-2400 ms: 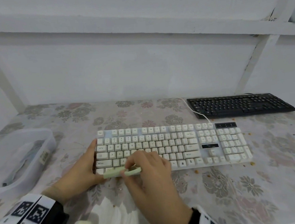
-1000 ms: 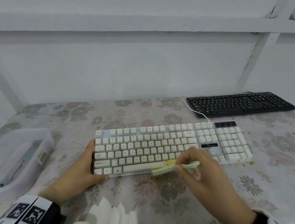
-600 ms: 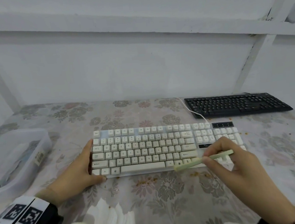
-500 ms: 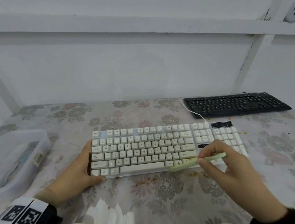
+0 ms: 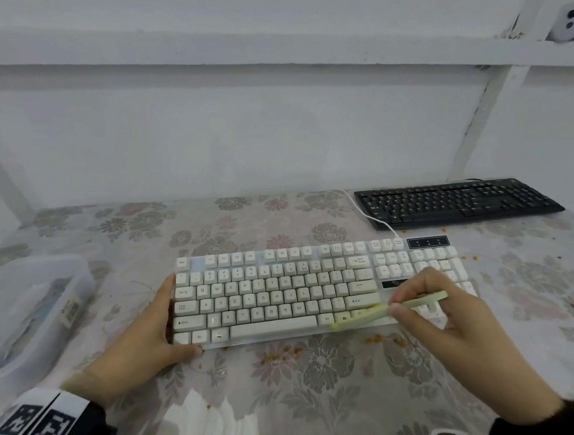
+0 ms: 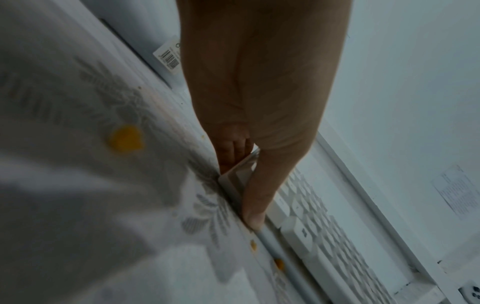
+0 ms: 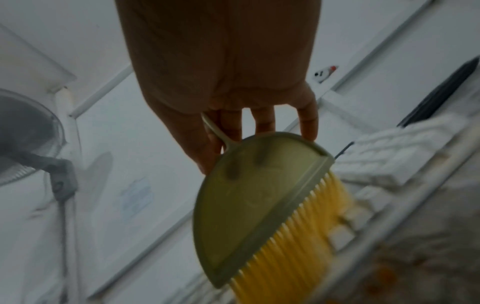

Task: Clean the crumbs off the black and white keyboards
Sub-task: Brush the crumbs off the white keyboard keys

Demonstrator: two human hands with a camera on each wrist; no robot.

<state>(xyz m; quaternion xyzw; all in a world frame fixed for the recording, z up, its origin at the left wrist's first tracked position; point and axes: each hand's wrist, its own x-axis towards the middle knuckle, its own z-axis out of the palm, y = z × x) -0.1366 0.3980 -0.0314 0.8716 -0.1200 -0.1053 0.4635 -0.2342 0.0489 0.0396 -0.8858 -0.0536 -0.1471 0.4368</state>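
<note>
Head view, starting at the left edge of the tabletop (image 5: 327,403): a clear plastic bin (image 5: 45,305) sits there with a barcode label on its wall. Just right of it, the left hand (image 5: 150,334) lies against the left end of the white keyboard (image 5: 274,293), fingers straight along the short side and thumb laid along the front edge near the corner; it braces the keyboard rather than closing round anything. The left wrist view shows the same, the thumb (image 6: 255,205) pressed flat on the front rim. At the near edge, between the two arms, lies a crumpled white tissue (image 5: 209,426).

The white keyboard lies across the middle of the tabletop, parallel to the near edge. Toward its right part, the right hand (image 5: 434,312) pinches the thin handle of a pale green brush (image 5: 382,311) between thumb and curled fingers. The brush head rests on the bottom key row, just right of the space bar. From the right wrist view the brush (image 7: 254,205) has a half-round green back and yellow bristles touching the keys.

Orange-brown crumbs (image 5: 374,339) lie scattered on the flowered cloth just in front of the keyboard, below the brush, and a few more beside the keyboard's right end. The black keyboard (image 5: 456,202) lies at the far right corner, apart from both hands.
</note>
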